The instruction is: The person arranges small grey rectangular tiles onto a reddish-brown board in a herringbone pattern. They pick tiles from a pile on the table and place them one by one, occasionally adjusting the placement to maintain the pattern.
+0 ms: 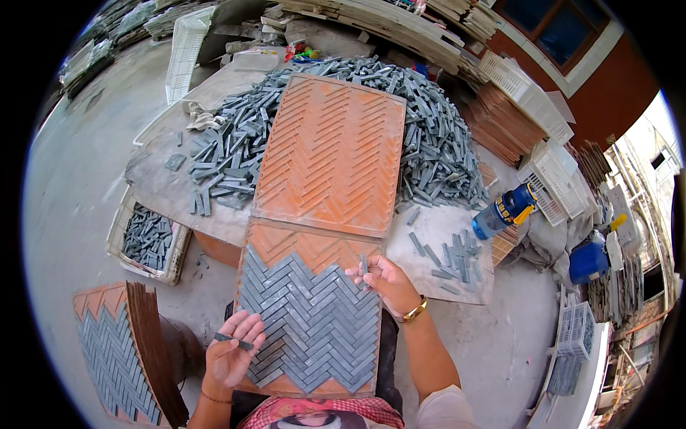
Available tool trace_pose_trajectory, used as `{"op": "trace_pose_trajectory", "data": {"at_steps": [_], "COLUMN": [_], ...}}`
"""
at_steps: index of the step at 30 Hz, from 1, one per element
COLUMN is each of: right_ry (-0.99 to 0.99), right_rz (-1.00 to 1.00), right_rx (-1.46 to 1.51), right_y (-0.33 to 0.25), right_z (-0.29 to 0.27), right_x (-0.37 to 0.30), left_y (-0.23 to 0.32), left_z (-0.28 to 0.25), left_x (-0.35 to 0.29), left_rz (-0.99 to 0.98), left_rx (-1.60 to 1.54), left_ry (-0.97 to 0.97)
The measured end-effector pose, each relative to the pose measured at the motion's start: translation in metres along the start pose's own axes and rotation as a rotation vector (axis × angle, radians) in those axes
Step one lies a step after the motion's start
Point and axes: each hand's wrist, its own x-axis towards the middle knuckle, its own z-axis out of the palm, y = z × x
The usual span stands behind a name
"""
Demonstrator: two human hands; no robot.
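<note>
On my lap rests an orange mould tray point(286, 236), most of its herringbone slots filled with grey stone strips point(307, 322). My left hand point(232, 350), palm up with the fingers curled, holds a dark stone strip point(234, 341) across it near the tray's left edge. Over the upper right of the filled pattern, my right hand point(386, 280) pinches another stone strip point(364, 264) upright between thumb and fingers. The slots along the tray's far end show bare orange. Beyond it a second orange mould tray point(332, 154) with unfilled slots leans on a heap of stone strips point(436, 136).
Loose strips point(461, 254) and a blue water bottle point(504, 211) lie at the table's right. A white crate point(179, 250) of strips stands at lower left, near a stack of trays point(118, 357) topped by a filled one. White baskets point(554, 179) sit at the right.
</note>
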Motion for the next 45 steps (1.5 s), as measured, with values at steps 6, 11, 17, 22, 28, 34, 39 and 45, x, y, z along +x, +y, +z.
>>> {"op": "trace_pose_trajectory", "data": {"at_steps": [6, 11, 17, 22, 28, 34, 39, 45], "right_ry": [0.162, 0.248, 0.293, 0.355, 0.335, 0.327, 0.360, 0.265], "right_rz": [-0.384, -0.612, -0.446, -0.279, -0.240, -0.362, -0.444, -0.346], "right_rx": [-0.840, -1.036, -1.012, -0.976, -0.961, -1.040, -1.082, -1.163], "right_y": [-0.001, 0.002, -0.011, 0.000, 0.024, 0.037, 0.041, 0.036], "right_z": [0.012, 0.003, -0.016, -0.007, 0.004, 0.008, 0.011, 0.002], "right_x": [0.037, 0.059, 0.043, 0.025, 0.027, 0.028, 0.031, 0.039], "left_y": [-0.003, 0.001, 0.004, -0.004, -0.003, -0.001, -0.004, -0.006], "left_z": [0.000, 0.004, -0.005, -0.004, 0.001, -0.004, -0.004, -0.001], "left_x": [0.002, 0.002, -0.003, 0.001, 0.002, -0.001, 0.000, 0.001], "left_rz": [-0.025, -0.015, 0.013, -0.022, -0.024, -0.005, -0.018, -0.024], "left_rx": [0.011, 0.019, 0.023, -0.019, -0.013, 0.003, -0.015, 0.010], "left_ry": [0.011, 0.012, 0.047, 0.007, -0.004, 0.021, 0.013, 0.012]}}
